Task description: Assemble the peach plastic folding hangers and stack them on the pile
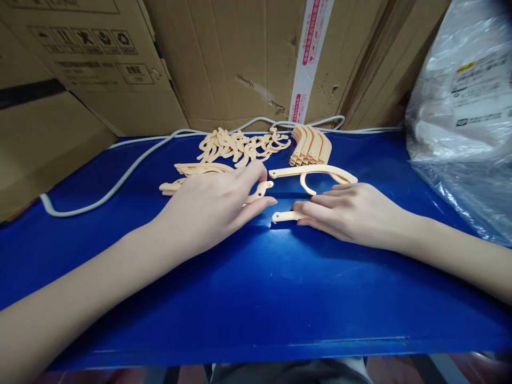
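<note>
My left hand (218,205) lies palm down on the blue table (248,298), fingers stretched over a curved peach plastic piece (262,189). My right hand (348,210) rests flat beside it, its fingertips pressing on a short peach plastic piece (282,216). A long curved peach piece with a hook (312,173) lies just beyond the right hand. Further back sit a loose pile of hook-shaped pieces (240,145) and a neat stack of curved pieces (311,145). More long pieces (198,169) lie behind the left hand.
Cardboard boxes (224,58) wall off the back and left of the table. A white cable (120,178) runs along the back edge and curls to the left. A clear plastic bag (464,117) of goods stands at the right.
</note>
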Demonstrator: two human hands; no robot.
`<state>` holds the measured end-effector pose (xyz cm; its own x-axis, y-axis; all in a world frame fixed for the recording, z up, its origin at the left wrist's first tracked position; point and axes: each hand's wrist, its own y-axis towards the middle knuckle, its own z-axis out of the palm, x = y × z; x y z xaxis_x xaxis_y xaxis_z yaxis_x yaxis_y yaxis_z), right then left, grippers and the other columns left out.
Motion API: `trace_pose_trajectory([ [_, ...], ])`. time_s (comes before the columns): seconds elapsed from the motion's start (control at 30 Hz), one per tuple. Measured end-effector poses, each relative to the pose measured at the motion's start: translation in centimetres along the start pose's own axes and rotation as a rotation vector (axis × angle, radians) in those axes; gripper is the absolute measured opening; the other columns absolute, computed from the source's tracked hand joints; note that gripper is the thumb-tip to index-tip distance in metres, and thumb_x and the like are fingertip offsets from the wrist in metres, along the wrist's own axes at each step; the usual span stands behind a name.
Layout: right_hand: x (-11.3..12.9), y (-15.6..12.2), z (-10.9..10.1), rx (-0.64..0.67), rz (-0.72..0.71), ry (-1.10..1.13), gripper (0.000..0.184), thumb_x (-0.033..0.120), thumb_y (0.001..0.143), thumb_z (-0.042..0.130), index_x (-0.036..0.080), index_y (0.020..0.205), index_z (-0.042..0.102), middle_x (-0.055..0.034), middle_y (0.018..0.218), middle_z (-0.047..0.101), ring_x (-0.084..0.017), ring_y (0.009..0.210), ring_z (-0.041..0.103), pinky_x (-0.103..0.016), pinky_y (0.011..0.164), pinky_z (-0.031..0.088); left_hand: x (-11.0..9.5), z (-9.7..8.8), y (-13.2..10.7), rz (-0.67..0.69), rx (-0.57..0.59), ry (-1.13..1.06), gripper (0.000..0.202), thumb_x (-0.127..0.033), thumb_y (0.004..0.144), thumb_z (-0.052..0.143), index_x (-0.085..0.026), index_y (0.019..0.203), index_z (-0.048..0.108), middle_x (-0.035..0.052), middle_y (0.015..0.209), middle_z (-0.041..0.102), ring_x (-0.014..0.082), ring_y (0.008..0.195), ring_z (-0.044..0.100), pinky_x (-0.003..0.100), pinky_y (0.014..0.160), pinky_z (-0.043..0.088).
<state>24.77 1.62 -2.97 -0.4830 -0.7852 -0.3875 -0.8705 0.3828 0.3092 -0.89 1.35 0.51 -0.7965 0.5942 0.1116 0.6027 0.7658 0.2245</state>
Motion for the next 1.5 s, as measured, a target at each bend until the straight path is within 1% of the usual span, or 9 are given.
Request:
trace_pose_trajectory([
  [0.17, -0.3, -0.1, 0.0, 0.006, 0.01, 0.1, 0.036, 0.037, 0.107, 0.035, 0.017, 0.106, 0.066, 0.0002, 0.066, 0.069, -0.012, 0.052, 0.06, -0.028, 0.053, 0.033, -0.3, 0.0, 0.0, 0.057, 0.056, -0.018, 0.03, -0.04, 0.102, 0.04, -0.018, 0.094, 0.058, 0.0027, 0.074, 0.065, 0.0197, 0.063, 0.061, 0.026, 0.052, 0.028],
  [0.33, -0.4, -0.1, 0.1, -0.027, 0.036, 0.179, 0.029, 0.036, 0.105, 0.04, 0.018, 0.11, 0.064, -0.0003, 0.077, 0.075, -0.012, 0.057, 0.064, -0.026, 0.055, 0.038, -0.6, 0.2, 0.1, 0.131, 0.104, -0.08, 0.038, -0.033, 0.105, 0.027, -0.019, 0.081, 0.053, -0.0002, 0.065, 0.056, 0.0178, 0.058, 0.056, 0.027, 0.055, 0.031],
  [0.53, -0.4, -0.1, 0.2, -0.059, 0.051, 0.165, 0.03, 0.038, 0.106, 0.039, 0.02, 0.11, 0.062, 0.0012, 0.075, 0.074, -0.012, 0.056, 0.065, -0.026, 0.053, 0.038, -0.3, 0.7, -0.1, 0.163, 0.128, -0.196, 0.038, -0.033, 0.106, 0.025, -0.019, 0.082, 0.051, -0.0027, 0.061, 0.053, 0.0164, 0.054, 0.05, 0.028, 0.056, 0.03],
  [0.67, -0.3, -0.1, 0.1, -0.118, 0.034, 0.134, 0.027, 0.035, 0.106, 0.04, 0.018, 0.11, 0.061, 0.0019, 0.074, 0.073, -0.012, 0.055, 0.064, -0.027, 0.052, 0.038, -0.2, 0.9, -0.2, 0.146, 0.143, -0.334, 0.039, -0.036, 0.106, 0.022, -0.02, 0.086, 0.051, -0.0026, 0.067, 0.056, 0.0163, 0.06, 0.053, 0.029, 0.06, 0.034],
  [0.93, 0.0, -0.3, -0.4, -0.152, 0.03, 0.12, 0.025, 0.033, 0.105, 0.041, 0.019, 0.106, 0.062, 0.0017, 0.076, 0.075, -0.01, 0.054, 0.06, -0.027, 0.054, 0.038, -0.8, 0.0, -0.1, 0.084, 0.237, -0.371, 0.041, -0.037, 0.106, 0.021, -0.021, 0.08, 0.048, -0.0031, 0.06, 0.052, 0.0159, 0.056, 0.049, 0.029, 0.057, 0.031],
  [1.03, 0.1, -0.3, -0.4, -0.148, 0.049, 0.125, 0.026, 0.033, 0.105, 0.041, 0.018, 0.105, 0.063, 0.001, 0.076, 0.075, -0.01, 0.054, 0.061, -0.027, 0.054, 0.039, -0.8, 0.1, 0.0, 0.094, 0.25, -0.396, 0.037, -0.044, 0.104, 0.033, -0.021, 0.078, 0.047, -0.0045, 0.059, 0.052, 0.0148, 0.054, 0.048, 0.028, 0.054, 0.029],
  [1.13, 0.3, -0.2, -0.4, -0.155, 0.055, 0.127, 0.03, 0.034, 0.105, 0.04, 0.018, 0.096, 0.064, 0.0002, 0.074, 0.074, -0.012, 0.054, 0.061, -0.028, 0.052, 0.038, -0.6, 0.4, 0.2, 0.118, 0.246, -0.34, 0.035, -0.046, 0.099, 0.048, -0.021, 0.076, 0.044, -0.0056, 0.056, 0.049, 0.0144, 0.05, 0.046, 0.027, 0.051, 0.025],
  [1.27, 0.3, -0.2, -0.4, -0.166, 0.059, 0.11, 0.031, 0.033, 0.105, 0.041, 0.018, 0.089, 0.063, 0.0021, 0.065, 0.069, -0.012, 0.051, 0.059, -0.028, 0.051, 0.036, -0.8, 0.5, 0.2, 0.132, 0.242, -0.184, 0.031, -0.041, 0.101, 0.046, -0.021, 0.077, 0.046, -0.0042, 0.055, 0.05, 0.0166, 0.049, 0.049, 0.027, 0.05, 0.023],
  [1.5, 0.4, 0.0, -0.4, -0.15, 0.057, 0.106, 0.033, 0.034, 0.105, 0.041, 0.018, 0.088, 0.064, 0.0021, 0.064, 0.067, -0.012, 0.05, 0.058, -0.028, 0.05, 0.035, -1.3, 0.2, 0.2, 0.137, 0.254, -0.041, 0.031, -0.04, 0.103, 0.042, -0.02, 0.081, 0.052, -0.0011, 0.056, 0.056, 0.0198, 0.051, 0.056, 0.027, 0.05, 0.025],
])
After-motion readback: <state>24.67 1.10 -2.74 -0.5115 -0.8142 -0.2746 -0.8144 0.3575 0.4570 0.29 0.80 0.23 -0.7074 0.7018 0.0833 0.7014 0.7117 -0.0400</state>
